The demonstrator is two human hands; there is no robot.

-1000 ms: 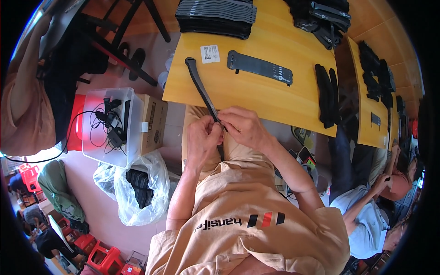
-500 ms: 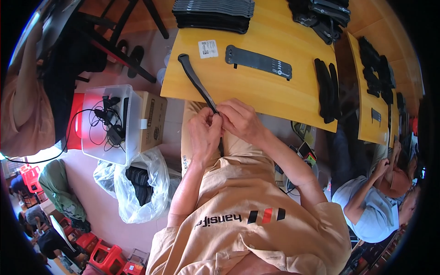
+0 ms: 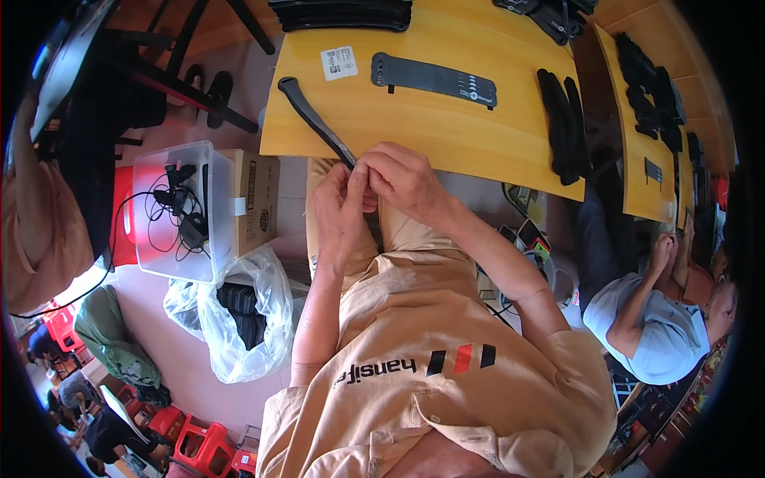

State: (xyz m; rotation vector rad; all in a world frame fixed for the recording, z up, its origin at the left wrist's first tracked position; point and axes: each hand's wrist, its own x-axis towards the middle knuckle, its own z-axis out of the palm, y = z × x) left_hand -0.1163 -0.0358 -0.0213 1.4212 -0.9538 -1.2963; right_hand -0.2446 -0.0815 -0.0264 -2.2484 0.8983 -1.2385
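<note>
Black strap (image 3: 315,122) is extending over the worktop (image 3: 446,131), left hand (image 3: 339,205) and right hand (image 3: 408,181) pinching its near end, nearly closed. Handling is seemingly remaining unfinished; grey band (image 3: 430,80) is lying flat beyond.

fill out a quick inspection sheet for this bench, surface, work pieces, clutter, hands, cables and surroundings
Surface: yellow tabletop, printed white label on it
Work pieces: narrow dark strap in hand; wide dark grey band lying flat; dark stack at the picture's top; long black pieces at right
Clutter: clear plastic bin, cardboard box and clear plastic bag, left of the person
Hands: left hand and right hand together pinch the strap's near end
Cables: tangled black cables in the bin, one trailing out leftward
Surroundings: co-worker in light blue top at right; red stools lower left
</note>
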